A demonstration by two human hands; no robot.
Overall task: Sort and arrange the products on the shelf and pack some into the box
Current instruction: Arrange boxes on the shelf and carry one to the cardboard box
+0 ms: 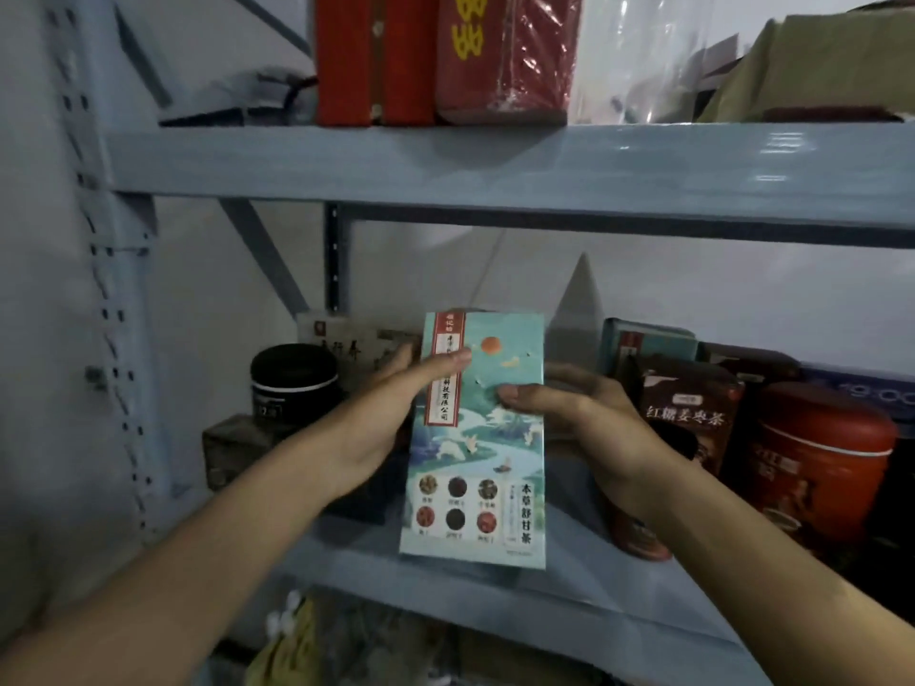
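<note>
Currently, I read both hands as closed on one item. The left hand (391,423) grips the teal tea box (478,438) along its left edge, with the thumb laid across the front face near the red label strip and the fingers hidden behind the carton. The right hand (584,428) grips the right edge in the same way, thumb on the front at mid-height and fingers out of sight behind.

Position of the teal tea box: upright, front face toward me, over the front part of the middle shelf (569,576) and between the two hands. I cannot tell whether its lower edge rests on the shelf surface or hangs just above it.

Surrounding stock, middle shelf:
- Left of the carton, a black jar (294,378) sits on a dark case (237,448).
- A beige box (341,339) stands behind the left hand.
- Right of the carton, a brown tea box (688,403) stands just beside a red canister (817,462).

Above the upper beam (495,160), two red gift boxes (376,56) stand upright side by side.
</note>
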